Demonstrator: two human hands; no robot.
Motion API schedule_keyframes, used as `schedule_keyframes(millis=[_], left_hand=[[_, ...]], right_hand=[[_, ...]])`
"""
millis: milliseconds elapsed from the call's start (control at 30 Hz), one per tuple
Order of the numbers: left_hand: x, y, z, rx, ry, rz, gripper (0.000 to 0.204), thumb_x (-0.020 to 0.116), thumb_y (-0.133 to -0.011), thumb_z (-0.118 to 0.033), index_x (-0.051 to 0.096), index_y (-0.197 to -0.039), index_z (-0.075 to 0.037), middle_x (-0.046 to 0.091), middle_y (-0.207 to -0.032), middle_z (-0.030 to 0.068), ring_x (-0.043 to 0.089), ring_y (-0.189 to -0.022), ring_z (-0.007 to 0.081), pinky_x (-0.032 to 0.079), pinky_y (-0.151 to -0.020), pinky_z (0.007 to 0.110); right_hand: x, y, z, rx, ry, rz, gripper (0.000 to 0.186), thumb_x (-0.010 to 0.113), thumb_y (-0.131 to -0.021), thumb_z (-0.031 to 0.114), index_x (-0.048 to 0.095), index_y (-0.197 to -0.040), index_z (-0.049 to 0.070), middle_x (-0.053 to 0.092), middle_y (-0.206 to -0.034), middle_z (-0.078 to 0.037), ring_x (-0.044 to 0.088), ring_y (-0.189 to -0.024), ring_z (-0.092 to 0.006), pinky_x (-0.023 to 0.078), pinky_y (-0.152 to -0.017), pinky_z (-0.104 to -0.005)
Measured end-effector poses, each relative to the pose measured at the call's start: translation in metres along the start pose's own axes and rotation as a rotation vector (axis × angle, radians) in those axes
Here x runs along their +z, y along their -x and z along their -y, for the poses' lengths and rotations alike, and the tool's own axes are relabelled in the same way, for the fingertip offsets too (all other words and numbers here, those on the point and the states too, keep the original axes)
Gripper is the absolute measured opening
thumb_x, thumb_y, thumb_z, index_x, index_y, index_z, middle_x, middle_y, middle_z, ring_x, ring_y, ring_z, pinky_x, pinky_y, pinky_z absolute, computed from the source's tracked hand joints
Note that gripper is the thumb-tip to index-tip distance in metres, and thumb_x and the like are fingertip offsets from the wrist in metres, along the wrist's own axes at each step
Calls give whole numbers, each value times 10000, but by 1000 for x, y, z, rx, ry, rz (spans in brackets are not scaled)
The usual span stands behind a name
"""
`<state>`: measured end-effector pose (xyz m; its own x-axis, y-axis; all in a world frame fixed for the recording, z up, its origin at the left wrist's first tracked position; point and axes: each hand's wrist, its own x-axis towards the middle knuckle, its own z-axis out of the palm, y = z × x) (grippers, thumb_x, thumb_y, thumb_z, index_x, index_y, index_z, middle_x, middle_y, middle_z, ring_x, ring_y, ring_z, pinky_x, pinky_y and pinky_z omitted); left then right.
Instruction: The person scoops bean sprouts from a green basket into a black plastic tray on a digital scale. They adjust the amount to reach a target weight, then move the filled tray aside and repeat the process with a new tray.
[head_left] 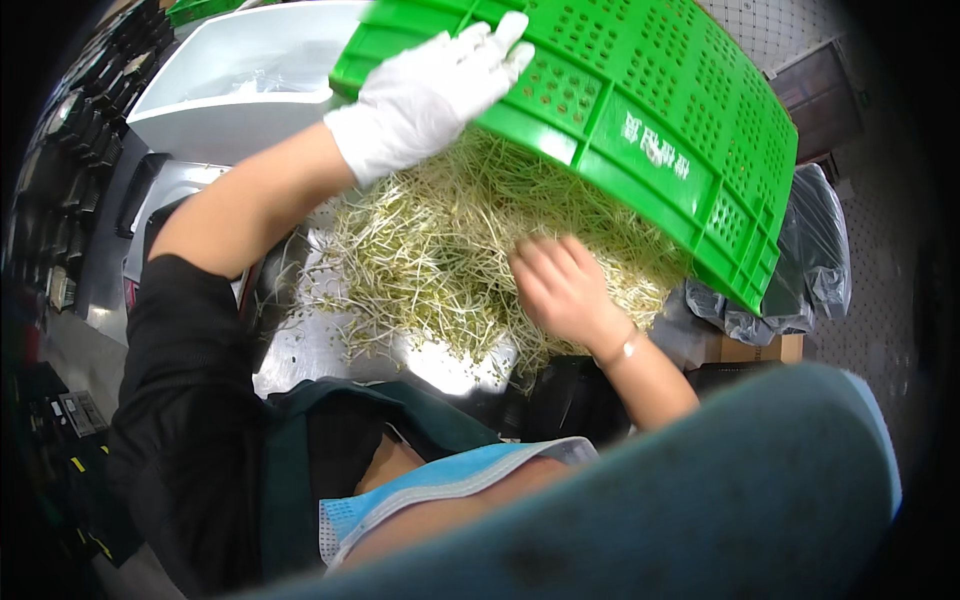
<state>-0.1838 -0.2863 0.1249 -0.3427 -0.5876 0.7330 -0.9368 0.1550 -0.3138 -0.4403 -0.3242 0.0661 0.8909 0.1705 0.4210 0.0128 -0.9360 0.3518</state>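
Note:
A green perforated plastic crate (620,120) is tipped over a heap of bean sprouts (420,250) on a shiny metal surface. My left hand (435,95), in a white glove, lies across the crate's side and steadies it with long, stretched fingers; its thumb is hidden. Bare and wearing a bracelet, my right hand (568,292) is curled into the near right part of the heap, below the crate's lower edge. Its fingertips are partly hidden among thin pale stems. Loose bits of sprout and small green husks are scattered at the near edge.
A large white tub (240,90) stands at the far left, with clear plastic inside. Rows of black trays (70,170) line the left side. Dark stacks wrapped in plastic (815,260) and a cardboard box (760,349) are at the right.

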Motion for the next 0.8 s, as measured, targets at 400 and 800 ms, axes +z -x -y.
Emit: schedule_keyframes(millis=[400, 800], left_hand=[[-20, 13, -15, -5, -47, -49, 374, 545, -726, -100, 567, -1085, 4, 544, -1187, 227, 605, -903, 241, 496, -627, 263], [-4, 8, 7, -88, 59, 51, 651, 524, -663, 72, 442, -1298, -46, 407, -1356, 194, 545, -1112, 284, 502, -850, 357]], right_hand=[[216, -99, -223, 1128, -172, 658, 376, 479, -833, 308, 572, -1058, 20, 624, -999, -135, 596, -911, -254, 449, -808, -358], [164, -111, -148, 969, -395, 901, 509, 421, -845, 474, 563, -1065, 38, 631, -968, -126, 593, -905, -235, 437, -799, -353]])
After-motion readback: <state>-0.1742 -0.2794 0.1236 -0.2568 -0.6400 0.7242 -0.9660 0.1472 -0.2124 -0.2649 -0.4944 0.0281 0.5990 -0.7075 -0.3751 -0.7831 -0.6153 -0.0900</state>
